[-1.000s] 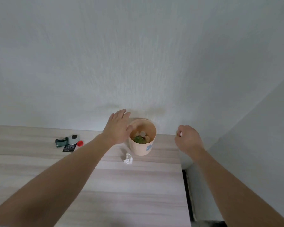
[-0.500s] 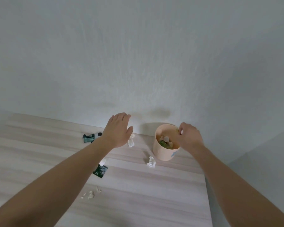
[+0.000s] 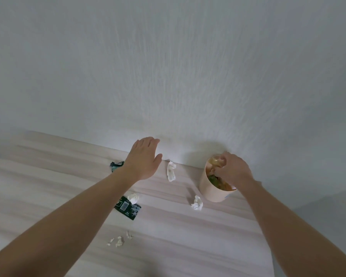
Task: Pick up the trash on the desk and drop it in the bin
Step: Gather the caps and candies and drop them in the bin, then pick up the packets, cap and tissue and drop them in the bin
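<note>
Over the mouth of the round peach-coloured bin (image 3: 212,191), which stands on the pale wood-grain counter (image 3: 188,246) close to the wall, the right hand (image 3: 231,172) hangs with its fingers curled downward. Whether they hold a scrap or have let it go cannot be told. The step in hand looks like a drop into the bin, which already holds greenish and pale rubbish.

The left hand (image 3: 144,158) hovers flat, fingers straight and together, holding nothing. It is just beside the long crumpled white tissue (image 3: 171,171).

More trash lies on the counter:
- a small white paper ball (image 3: 196,203) just beside the bin's foot
- a white wad (image 3: 133,197) resting on a dark green printed wrapper (image 3: 129,209)
- a small green wrapper (image 3: 116,165) behind the left wrist
- tiny white scraps (image 3: 118,239) nearer the person

The next move probably calls for the left hand to come down and pinch the tissue, a soft, light piece needing only a gentle grip.
</note>
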Demonstrator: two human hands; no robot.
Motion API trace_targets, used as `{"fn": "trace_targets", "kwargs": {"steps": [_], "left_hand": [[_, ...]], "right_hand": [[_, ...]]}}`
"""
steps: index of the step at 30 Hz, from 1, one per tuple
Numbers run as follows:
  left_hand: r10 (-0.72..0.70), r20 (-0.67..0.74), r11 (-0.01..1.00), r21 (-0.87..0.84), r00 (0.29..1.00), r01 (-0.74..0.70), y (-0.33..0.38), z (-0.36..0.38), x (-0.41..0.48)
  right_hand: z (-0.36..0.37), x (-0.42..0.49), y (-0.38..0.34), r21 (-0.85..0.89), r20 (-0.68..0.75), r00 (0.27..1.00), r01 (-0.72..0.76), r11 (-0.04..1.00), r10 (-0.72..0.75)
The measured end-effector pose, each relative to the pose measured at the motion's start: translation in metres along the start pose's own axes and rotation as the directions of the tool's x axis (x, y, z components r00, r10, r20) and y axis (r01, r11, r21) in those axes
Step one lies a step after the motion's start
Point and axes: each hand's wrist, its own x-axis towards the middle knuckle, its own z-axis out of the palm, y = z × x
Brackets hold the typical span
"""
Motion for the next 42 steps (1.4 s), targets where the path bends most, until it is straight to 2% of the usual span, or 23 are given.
{"fn": "trace_targets", "kwargs": {"steps": [8,15,28,35,38,42], "left_hand": [[-0.007,0.006,1.000,-0.015,1.000,0.007,0.009,0.009,0.003],[-0.005,-0.001,1.000,-0.007,1.000,0.005,0.016,-0.003,-0.008],[-0.091,-0.041,0.996,0.007,0.995,0.092,0.019,-0.045,-0.076],[-0.195,-0.051,0.980,0.016,0.980,0.196,-0.008,-0.049,-0.142],[-0.179,-0.050,0.983,0.021,0.983,0.180,-0.025,-0.042,-0.162],[-0.147,-0.023,0.989,-0.016,0.989,0.147,-0.050,-0.038,-0.175]], "right_hand": [[0.003,-0.001,0.012,-0.189,-0.093,0.983,0.139,0.972,-0.158],[-0.014,-0.028,0.011,-0.296,-0.118,0.983,0.100,0.950,-0.141],[-0.043,-0.091,-0.003,-0.229,-0.212,0.957,0.148,0.962,-0.198],[-0.017,-0.126,-0.028,-0.161,-0.204,0.941,0.238,0.958,-0.268],[-0.005,-0.144,-0.037,-0.172,-0.195,0.943,0.239,0.956,-0.271],[0.009,-0.167,-0.053,-0.191,-0.192,0.960,0.166,0.967,-0.203]]}}
